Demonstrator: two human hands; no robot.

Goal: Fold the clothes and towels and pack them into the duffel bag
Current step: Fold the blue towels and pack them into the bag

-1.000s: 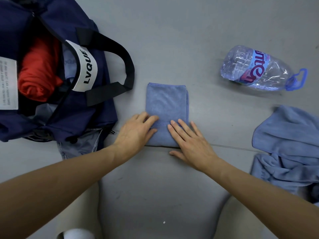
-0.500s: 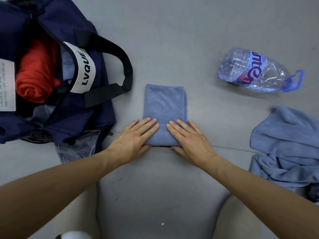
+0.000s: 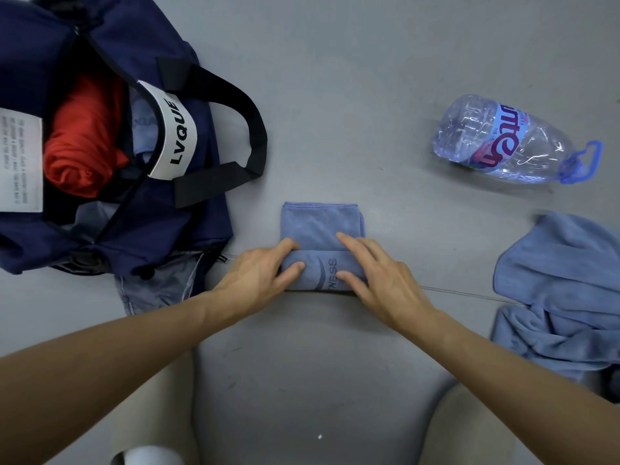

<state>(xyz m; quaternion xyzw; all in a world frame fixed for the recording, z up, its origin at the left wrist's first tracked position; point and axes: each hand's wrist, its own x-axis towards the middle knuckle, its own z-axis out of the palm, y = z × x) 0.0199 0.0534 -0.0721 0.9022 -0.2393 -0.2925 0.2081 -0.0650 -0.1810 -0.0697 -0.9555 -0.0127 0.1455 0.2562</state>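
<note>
Near end of towel [image 3: 320, 223], flat before, now turned up into a roll. Fingers [image 3: 352, 243] of left hand [image 3: 258, 278] and right hand [image 3: 380, 280] clamped on roll, on floor [image 3: 369, 78] beside duffel bag [image 3: 167, 226]. Step: rolling. Next: even forward push.

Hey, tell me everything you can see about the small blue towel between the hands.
The blue towel is a small, soft, fleecy-looking cloth folded into a narrow rectangle, lying on the grey floor right of the duffel bag. Its near end is rolled over, showing the letters NESS and a curved line. The left hand and right hand pinch that roll at either side.
</note>
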